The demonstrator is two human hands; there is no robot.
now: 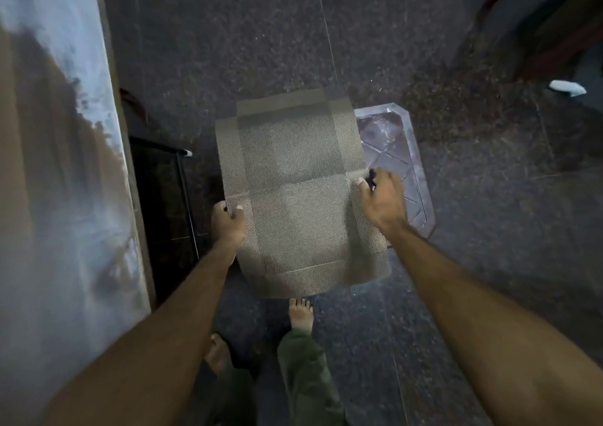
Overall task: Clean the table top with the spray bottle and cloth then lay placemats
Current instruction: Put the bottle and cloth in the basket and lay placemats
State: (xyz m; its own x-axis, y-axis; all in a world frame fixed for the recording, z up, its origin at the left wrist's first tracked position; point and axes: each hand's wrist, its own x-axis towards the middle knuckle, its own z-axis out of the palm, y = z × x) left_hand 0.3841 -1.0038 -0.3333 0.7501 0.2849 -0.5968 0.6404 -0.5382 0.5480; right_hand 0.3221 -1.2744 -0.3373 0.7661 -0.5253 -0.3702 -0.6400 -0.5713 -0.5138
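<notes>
Dark speckled stone floor underfoot, with a pale worktop edge running along the left side — its surface looked streaky and blurred. Person stood barefoot in green trousers, both arms out in front. Woven grey-beige placemat was held up in the air over the floor, creased across the middle and showing fold lines near its borders. Left hand pinched the mat's left edge, thumb on top. Right hand gripped the right edge, fingers curled round it. Behind the mat's right side, partly hidden — a clear plastic tray-like piece; couldn't tell whether it lay on the floor. Small white object sat far right, too blurred to identify.
</notes>
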